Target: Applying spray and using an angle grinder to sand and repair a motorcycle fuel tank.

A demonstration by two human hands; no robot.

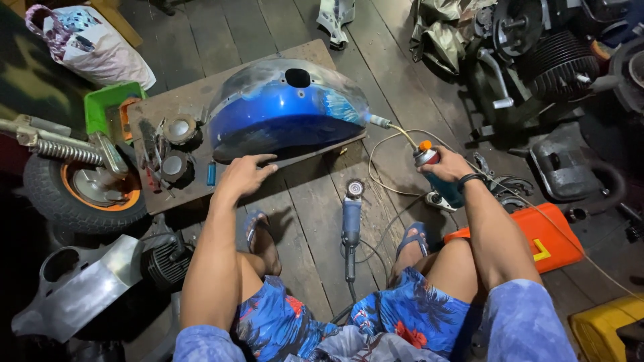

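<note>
Seated on a plank floor, knees apart, facing a blue tank (285, 114) laid on a board (176, 107) at twelve o'clock. Paint already gone to bare grey metal along the top and at the three o'clock end of the tank; blue still covering the near flank.

Left hand (243, 175) flat and open, fingers spread, holding nothing, pressed on the board at the tank's six o'clock edge, fingertips touching or nearly touching the shell. Right hand (451, 167) closed round a torch can (435, 175), orange knob up, thin nozzle (389, 126) reaching toward ten o'clock with its tip just at the tank's three o'clock end. No flame visible.

Grinder (351, 218) lying on the floor between the feet, disc end toward the tank, cord trailing to six o'clock. At nine o'clock of the tank, two round caps (178, 144) on the board, a green tray (111, 107) beyond, a wheel (84, 191) lower down. Orange case (537, 241) at four o'clock, engine parts (537, 53) at two o'clock.

Judged as paint softening by heat, partway along. Best done with the nozzle kept moving in small sweeps over the boundary between bare and blue, never parked on one spot, angled away from the steadying hand. Worth keeping that left hand low on the board rather than on heated metal, and the loose cord near three o'clock clear of the tip.
</note>
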